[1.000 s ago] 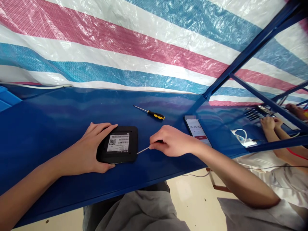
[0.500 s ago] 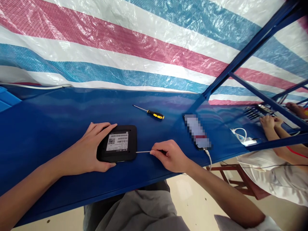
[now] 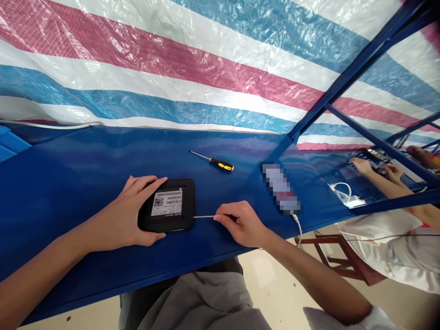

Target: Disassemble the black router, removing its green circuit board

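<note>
A flat black box [image 3: 170, 205] with a white barcode label lies face down on the blue table [image 3: 68, 174]. My left hand [image 3: 125, 215] grips its left side, fingers over the far edge and thumb along the near edge. My right hand [image 3: 240, 223] is closed round a screwdriver [image 3: 204, 217], and the thin metal shaft points left with its tip at the box's right edge. The handle is hidden in my fist.
A second screwdriver [image 3: 216, 162] with a black and yellow handle lies farther back. A phone [image 3: 281, 189] with a white cable sits to the right. Another person's hands [image 3: 374, 169] work at the far right beyond a blue frame post [image 3: 347, 73]. A striped tarp hangs behind.
My right hand dropped toward the table's near edge and levelled the screwdriver shaft against the box's right side. The other person's hands shifted at the far right.
</note>
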A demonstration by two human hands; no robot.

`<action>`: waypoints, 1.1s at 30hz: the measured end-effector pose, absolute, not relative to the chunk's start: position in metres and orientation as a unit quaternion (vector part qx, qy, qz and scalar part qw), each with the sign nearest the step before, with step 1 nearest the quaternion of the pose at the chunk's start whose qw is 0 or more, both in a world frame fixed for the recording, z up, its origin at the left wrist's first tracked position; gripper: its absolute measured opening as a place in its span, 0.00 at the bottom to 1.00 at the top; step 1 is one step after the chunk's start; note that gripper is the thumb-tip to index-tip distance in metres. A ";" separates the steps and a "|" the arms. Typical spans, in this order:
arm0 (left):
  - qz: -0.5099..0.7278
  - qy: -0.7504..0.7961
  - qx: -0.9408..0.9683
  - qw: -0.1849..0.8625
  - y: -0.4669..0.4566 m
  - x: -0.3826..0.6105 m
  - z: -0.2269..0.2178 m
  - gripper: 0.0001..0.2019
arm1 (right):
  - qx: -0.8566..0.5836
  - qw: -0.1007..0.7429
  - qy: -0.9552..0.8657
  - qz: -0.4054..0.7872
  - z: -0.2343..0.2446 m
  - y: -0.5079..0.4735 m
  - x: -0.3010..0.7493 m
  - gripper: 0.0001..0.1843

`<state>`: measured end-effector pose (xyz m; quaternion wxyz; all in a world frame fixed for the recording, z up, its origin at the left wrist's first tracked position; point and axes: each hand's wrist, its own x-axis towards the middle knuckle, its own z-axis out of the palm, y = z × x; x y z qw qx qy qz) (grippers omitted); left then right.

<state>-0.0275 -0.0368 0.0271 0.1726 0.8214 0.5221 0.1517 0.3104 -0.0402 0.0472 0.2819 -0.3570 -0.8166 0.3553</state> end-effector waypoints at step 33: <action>0.157 0.531 0.816 0.167 -0.039 -0.024 0.029 0.56 | -0.370 0.274 -0.796 0.392 0.050 -0.037 0.310 0.22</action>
